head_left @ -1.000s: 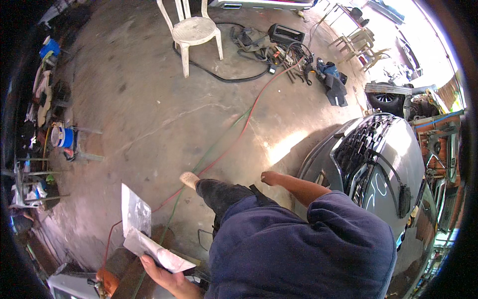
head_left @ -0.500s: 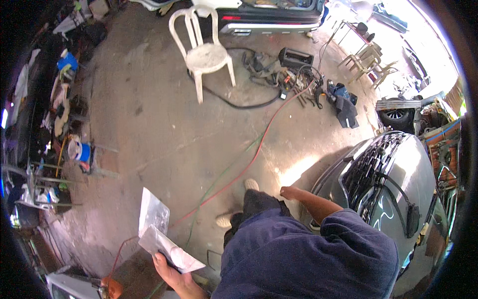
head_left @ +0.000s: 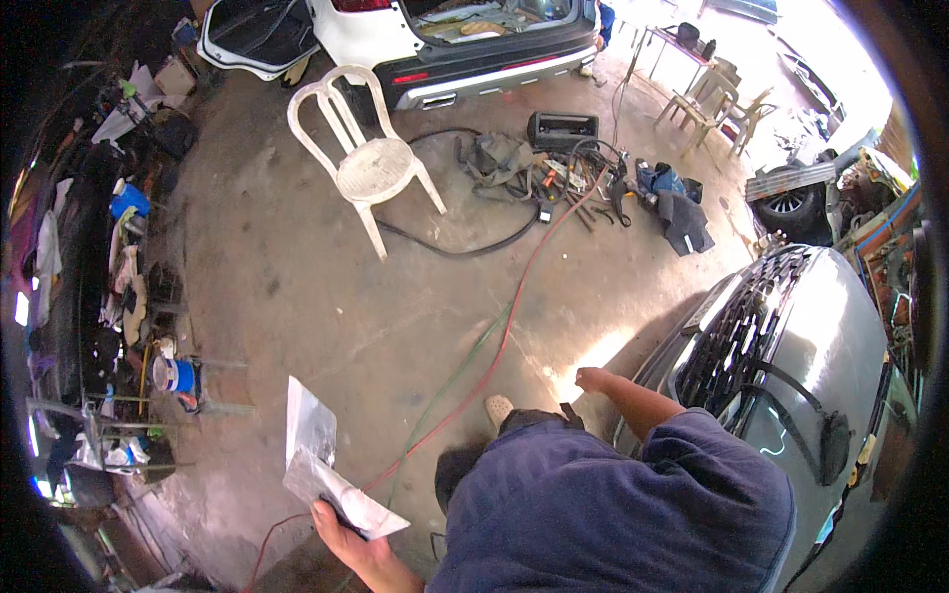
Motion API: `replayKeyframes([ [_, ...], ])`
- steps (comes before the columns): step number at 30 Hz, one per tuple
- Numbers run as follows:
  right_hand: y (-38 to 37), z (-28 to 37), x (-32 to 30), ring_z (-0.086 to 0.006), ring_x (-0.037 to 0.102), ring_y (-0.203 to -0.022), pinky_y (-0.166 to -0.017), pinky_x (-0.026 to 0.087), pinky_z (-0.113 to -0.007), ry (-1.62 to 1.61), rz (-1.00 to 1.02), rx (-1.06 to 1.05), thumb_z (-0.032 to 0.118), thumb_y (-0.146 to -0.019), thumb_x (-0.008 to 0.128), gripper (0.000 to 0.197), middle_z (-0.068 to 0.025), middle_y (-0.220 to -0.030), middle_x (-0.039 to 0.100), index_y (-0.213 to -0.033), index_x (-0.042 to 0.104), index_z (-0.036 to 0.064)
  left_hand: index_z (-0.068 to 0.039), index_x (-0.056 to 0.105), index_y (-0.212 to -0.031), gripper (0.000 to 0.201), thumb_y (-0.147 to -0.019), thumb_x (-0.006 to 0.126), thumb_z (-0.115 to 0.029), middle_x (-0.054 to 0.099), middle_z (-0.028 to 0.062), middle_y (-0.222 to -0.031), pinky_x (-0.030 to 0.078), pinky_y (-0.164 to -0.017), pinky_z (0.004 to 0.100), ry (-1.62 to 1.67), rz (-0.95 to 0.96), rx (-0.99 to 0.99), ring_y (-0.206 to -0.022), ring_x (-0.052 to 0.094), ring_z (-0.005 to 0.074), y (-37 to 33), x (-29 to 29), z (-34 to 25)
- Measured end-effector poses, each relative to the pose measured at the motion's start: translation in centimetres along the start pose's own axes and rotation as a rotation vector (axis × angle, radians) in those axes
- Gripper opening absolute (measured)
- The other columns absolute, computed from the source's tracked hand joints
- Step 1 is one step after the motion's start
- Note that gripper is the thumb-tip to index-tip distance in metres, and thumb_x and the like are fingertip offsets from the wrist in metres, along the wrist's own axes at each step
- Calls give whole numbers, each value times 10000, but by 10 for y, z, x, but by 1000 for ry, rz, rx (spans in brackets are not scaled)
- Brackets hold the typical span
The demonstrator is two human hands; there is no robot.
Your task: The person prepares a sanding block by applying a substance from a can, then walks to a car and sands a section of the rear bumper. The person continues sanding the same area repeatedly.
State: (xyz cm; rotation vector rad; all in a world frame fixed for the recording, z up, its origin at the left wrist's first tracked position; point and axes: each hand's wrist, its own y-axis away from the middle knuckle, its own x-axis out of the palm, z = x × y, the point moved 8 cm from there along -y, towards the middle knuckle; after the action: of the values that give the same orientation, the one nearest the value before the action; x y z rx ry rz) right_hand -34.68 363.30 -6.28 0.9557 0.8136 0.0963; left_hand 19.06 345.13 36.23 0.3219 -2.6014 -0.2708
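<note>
- Left hand (head_left: 356,549), yours: fingers closed on the lower edge of a pale packet; grip narrow, with only the packet's thickness between thumb and fingers, as far as shows.
- Pale packet (head_left: 336,489): flat, glossy in parts, bent into two panels; located at your left side, one panel standing up beyond the other, held above the floor (head_left: 326,316).
- Right hand (head_left: 593,381), yours: out ahead of your body, seen against a sunlit patch of floor; small in view, so you cannot tell how far its fingers open or whether they hold anything.
- Grey car (head_left: 835,296): at your right, its black grille (head_left: 727,341) near your right forearm.
- Beige shoe (head_left: 499,409): your own, on the floor in front of your navy shirt (head_left: 633,494).
- Red hose (head_left: 512,301) and green hose (head_left: 460,371): laid along the floor ahead of you, close together for part of their length.
- White plastic chair (head_left: 376,170): upright, ahead, a black hose (head_left: 470,254) curving past its legs.
- Black box (head_left: 563,130): beyond a heap of tools (head_left: 578,188) and dark cloth (head_left: 684,219).
- White car (head_left: 361,44): at the far side, rear open.
- Blue-and-white bucket (head_left: 175,375): left, among clutter.
</note>
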Motion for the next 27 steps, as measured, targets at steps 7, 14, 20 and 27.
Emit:
replayKeyframes([
  [7, 2, 7, -4, -371, 677, -1023, -879, 533, -449, -26, -8, -103, 362, -927, 608, 392, -198, -1079, 711, -1182, 651, 67, -31, 519, -1396, 565, -977, 627, -394, 606, 80, -1303, 472, -1012, 374, -68, 82, 19, -1185, 584, 202, -2, 18, 20],
  [14, 3, -89, 35, -400, 664, -1017, -843, 527, -464, 385, 11, -398, 303, -960, 579, 314, -209, -1075, 697, -1166, 632, 72, -31, 571, -1254, 457, -945, 688, -346, 661, 72, -1102, 564, -766, 332, 112, 74, -66, -930, 665, 186, -23, 64, 38],
  [20, 26, -111, 12, -415, 652, -1044, -854, 521, -479, 401, 42, -184, 268, -981, 550, 305, -228, -1105, 685, -1153, 631, 30, -10, 541, -1279, 487, -949, 682, -338, 648, 83, -1122, 566, -785, 343, 49, 202, -116, -959, 662, 195, -22, 71, 52],
  [27, 51, -79, -22, -404, 654, -1058, -868, 515, -483, -98, -129, -35, 298, -983, 549, 362, -249, -1122, 679, -1197, 625, 15, -57, 604, -1199, 413, -956, 667, -385, 655, 43, -1012, 538, -761, 314, -56, 235, -55, -911, 650, 160, -16, 119, 41],
])
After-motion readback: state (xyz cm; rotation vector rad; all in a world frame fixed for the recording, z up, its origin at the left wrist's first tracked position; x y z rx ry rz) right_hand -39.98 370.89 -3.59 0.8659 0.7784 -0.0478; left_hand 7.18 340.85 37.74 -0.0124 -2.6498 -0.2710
